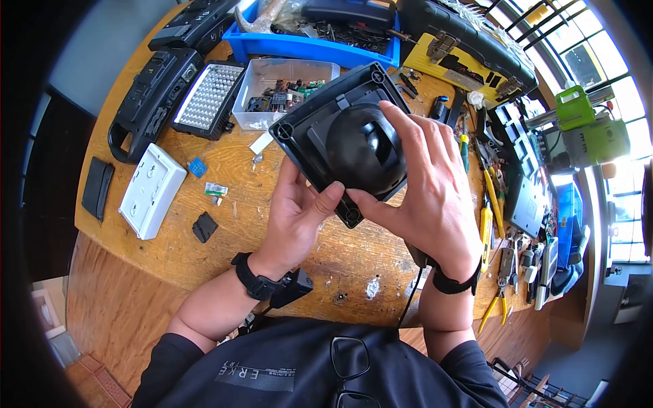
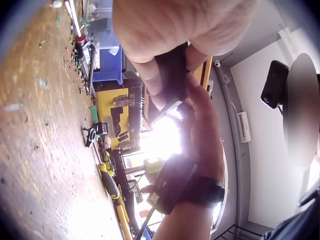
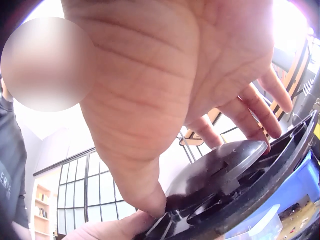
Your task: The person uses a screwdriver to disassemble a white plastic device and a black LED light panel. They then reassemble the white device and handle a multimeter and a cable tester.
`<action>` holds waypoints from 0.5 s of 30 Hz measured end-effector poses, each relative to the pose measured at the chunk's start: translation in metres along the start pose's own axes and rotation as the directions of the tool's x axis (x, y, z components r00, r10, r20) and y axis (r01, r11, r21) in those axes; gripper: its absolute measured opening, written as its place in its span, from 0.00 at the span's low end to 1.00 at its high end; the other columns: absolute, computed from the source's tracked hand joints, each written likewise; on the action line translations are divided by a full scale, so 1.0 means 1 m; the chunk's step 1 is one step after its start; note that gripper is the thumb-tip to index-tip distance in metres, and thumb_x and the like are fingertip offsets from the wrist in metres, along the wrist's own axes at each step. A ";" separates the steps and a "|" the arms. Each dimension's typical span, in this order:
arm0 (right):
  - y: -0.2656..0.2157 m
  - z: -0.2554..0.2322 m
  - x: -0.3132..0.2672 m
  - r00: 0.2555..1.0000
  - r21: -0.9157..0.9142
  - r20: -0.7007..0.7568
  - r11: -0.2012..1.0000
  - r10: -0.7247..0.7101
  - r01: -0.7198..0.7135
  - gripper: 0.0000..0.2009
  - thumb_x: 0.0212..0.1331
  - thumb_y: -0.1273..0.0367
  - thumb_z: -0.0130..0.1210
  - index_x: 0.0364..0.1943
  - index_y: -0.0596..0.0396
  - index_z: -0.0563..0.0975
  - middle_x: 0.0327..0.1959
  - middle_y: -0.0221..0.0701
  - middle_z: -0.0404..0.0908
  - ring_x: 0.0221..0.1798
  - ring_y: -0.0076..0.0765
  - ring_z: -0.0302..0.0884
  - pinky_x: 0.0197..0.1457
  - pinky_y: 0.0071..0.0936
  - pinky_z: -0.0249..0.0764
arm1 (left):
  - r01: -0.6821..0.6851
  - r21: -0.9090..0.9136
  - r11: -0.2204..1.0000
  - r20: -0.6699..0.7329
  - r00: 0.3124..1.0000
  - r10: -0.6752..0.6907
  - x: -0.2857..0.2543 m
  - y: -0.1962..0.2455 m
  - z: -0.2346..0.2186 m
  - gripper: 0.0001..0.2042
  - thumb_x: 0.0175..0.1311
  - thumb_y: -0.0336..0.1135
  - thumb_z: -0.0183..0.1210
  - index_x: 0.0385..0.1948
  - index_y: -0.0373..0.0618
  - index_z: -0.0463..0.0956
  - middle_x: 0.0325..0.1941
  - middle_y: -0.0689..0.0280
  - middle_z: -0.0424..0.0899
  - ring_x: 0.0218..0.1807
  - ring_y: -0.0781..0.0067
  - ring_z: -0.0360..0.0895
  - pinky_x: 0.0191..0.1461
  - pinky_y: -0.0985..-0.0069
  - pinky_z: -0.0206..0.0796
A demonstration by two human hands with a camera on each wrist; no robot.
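A black square plastic housing [image 1: 316, 146] with a glossy rounded dome [image 1: 364, 149] is held up above the table in the head view. My left hand [image 1: 296, 217] grips its lower left edge, thumb on the near side. Over the dome, my right hand [image 1: 435, 183] curves with its thumb at the near corner and fingertips on the dome's far side. The right wrist view shows the dome [image 3: 215, 167] under my right hand [image 3: 150, 75]. In the left wrist view, the dark housing [image 2: 172, 75] is partly hidden by my left hand [image 2: 175, 25].
A blue bin [image 1: 313, 49], a clear box of small parts [image 1: 252, 115] and a yellow-black toolbox [image 1: 442, 61] stand at the back. Left are an LED panel [image 1: 207, 98] and a white plastic cover [image 1: 153, 190]. Pliers [image 1: 502, 285] and several other tools line the right edge.
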State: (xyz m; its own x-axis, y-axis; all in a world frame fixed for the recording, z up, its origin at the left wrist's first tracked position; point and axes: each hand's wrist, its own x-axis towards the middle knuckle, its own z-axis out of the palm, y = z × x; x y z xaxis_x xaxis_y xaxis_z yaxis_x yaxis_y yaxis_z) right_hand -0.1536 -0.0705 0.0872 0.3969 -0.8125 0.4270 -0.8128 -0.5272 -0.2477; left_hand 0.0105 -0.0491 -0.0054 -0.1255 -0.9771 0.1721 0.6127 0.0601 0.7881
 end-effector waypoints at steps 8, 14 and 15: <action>0.002 0.003 0.000 1.000 -0.031 0.002 0.999 -0.025 0.025 0.42 0.35 0.60 0.71 0.61 0.56 0.67 0.46 0.39 0.74 0.51 0.49 0.69 0.57 0.41 0.66 | -0.016 0.029 0.999 -0.001 1.000 0.016 0.002 -0.001 -0.001 0.28 0.65 0.27 0.57 0.65 0.43 0.55 0.63 0.62 0.66 0.62 0.73 0.67 0.64 0.72 0.63; 0.004 0.002 0.000 1.000 -0.043 0.004 0.999 -0.030 0.030 0.41 0.36 0.59 0.72 0.60 0.56 0.68 0.45 0.38 0.74 0.50 0.48 0.69 0.57 0.41 0.67 | 0.003 0.067 0.998 -0.016 1.000 -0.002 0.003 -0.001 -0.002 0.26 0.66 0.26 0.55 0.65 0.42 0.55 0.60 0.63 0.69 0.56 0.76 0.73 0.53 0.79 0.70; 0.007 0.000 0.001 0.999 -0.004 0.016 1.000 -0.028 0.028 0.40 0.36 0.60 0.72 0.59 0.56 0.69 0.46 0.38 0.75 0.51 0.48 0.70 0.57 0.40 0.67 | 0.003 0.067 0.998 -0.017 1.000 -0.002 0.003 0.000 0.000 0.26 0.66 0.26 0.55 0.65 0.42 0.55 0.60 0.63 0.69 0.56 0.76 0.73 0.53 0.79 0.70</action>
State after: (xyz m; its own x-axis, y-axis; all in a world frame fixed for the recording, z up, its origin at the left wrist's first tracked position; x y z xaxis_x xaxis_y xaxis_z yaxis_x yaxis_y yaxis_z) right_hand -0.1586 -0.0745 0.0857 0.4260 -0.8013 0.4200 -0.8029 -0.5488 -0.2326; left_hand 0.0107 -0.0516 -0.0051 -0.1138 -0.9805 0.1605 0.5582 0.0706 0.8267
